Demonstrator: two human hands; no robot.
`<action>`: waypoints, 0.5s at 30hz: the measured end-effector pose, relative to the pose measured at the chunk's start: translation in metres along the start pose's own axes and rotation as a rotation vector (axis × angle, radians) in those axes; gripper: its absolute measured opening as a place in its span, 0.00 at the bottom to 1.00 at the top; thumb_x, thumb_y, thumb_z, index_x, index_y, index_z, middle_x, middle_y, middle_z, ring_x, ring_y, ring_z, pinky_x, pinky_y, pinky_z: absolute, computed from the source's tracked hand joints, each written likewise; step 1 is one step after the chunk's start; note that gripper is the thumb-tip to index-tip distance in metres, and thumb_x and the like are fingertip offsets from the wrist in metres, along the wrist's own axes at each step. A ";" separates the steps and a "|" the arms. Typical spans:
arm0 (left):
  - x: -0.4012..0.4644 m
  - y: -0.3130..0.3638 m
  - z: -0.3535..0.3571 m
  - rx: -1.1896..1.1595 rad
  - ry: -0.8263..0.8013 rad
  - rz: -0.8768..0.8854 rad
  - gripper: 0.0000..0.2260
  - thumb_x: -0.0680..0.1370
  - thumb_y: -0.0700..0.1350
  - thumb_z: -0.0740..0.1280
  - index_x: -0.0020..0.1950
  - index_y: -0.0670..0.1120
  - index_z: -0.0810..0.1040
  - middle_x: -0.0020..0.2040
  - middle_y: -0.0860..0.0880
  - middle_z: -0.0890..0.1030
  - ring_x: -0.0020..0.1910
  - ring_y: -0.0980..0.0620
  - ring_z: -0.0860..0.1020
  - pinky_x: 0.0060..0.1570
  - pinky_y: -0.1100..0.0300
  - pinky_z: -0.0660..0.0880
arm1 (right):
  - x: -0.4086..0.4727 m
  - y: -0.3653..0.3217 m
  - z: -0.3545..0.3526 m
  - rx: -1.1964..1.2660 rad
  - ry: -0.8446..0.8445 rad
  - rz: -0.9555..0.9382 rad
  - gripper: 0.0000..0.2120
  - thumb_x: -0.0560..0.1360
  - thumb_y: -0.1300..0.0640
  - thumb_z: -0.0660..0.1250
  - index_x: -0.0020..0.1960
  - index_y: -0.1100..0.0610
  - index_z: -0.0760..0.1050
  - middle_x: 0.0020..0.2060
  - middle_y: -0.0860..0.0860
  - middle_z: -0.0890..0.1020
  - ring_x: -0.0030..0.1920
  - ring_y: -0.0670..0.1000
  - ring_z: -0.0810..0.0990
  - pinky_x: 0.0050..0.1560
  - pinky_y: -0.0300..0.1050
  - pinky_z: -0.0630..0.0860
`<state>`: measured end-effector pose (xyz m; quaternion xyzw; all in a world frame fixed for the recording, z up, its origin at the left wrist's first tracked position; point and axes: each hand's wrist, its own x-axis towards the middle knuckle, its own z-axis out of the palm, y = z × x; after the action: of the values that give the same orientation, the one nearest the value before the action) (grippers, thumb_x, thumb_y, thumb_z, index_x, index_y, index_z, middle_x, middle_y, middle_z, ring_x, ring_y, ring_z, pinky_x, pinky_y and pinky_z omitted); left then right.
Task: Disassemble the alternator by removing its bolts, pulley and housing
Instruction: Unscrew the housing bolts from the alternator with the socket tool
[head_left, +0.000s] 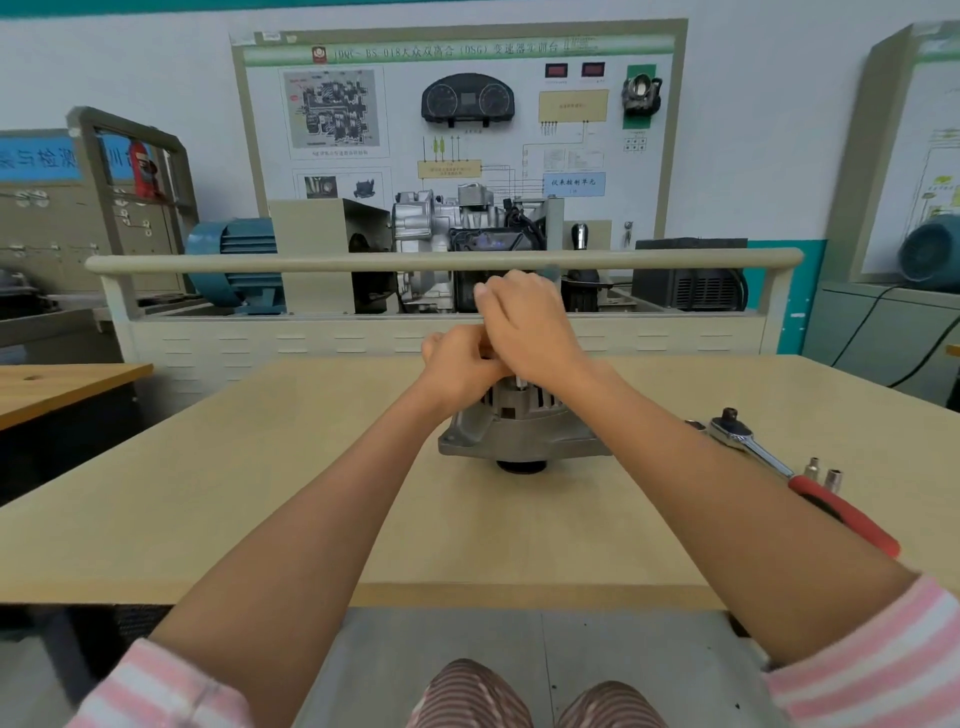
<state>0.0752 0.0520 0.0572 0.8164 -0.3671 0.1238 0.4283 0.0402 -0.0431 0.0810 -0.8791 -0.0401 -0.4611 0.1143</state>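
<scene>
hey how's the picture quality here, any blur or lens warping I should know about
Head view: wide-angle bending bows the rail and the table edges; the right hand is motion-smeared above the alternator, with the left hand slightly soft; lighting is even and flat, shadows faint; the ratchet head shows small glints; far wall text is soft.

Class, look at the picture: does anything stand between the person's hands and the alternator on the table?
Nothing visible does. Both the left hand and the right hand are already on top of the alternator. The ratchet and sockets lie off to its right, clear of the hands.
</scene>
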 end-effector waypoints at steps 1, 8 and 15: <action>0.001 0.002 0.001 0.059 0.029 -0.003 0.14 0.76 0.39 0.64 0.33 0.52 0.68 0.30 0.54 0.72 0.35 0.58 0.69 0.50 0.56 0.59 | -0.003 -0.002 0.000 -0.202 0.001 -0.026 0.17 0.81 0.51 0.53 0.41 0.59 0.73 0.38 0.54 0.74 0.45 0.56 0.74 0.52 0.49 0.64; 0.002 0.005 0.006 0.195 0.049 0.004 0.11 0.79 0.38 0.54 0.39 0.48 0.71 0.36 0.50 0.74 0.43 0.51 0.68 0.47 0.55 0.55 | -0.009 -0.011 0.005 -0.352 0.037 0.111 0.26 0.79 0.40 0.52 0.52 0.62 0.73 0.51 0.58 0.75 0.53 0.58 0.70 0.56 0.51 0.62; -0.002 0.000 0.003 -0.014 0.005 0.046 0.05 0.76 0.41 0.65 0.40 0.47 0.76 0.34 0.52 0.77 0.38 0.60 0.70 0.52 0.54 0.59 | 0.002 -0.006 0.003 0.165 0.029 0.155 0.20 0.80 0.49 0.56 0.32 0.58 0.67 0.34 0.49 0.71 0.44 0.52 0.70 0.55 0.49 0.64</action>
<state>0.0735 0.0505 0.0538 0.8045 -0.3854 0.1328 0.4320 0.0421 -0.0364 0.0818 -0.8603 -0.0079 -0.4588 0.2221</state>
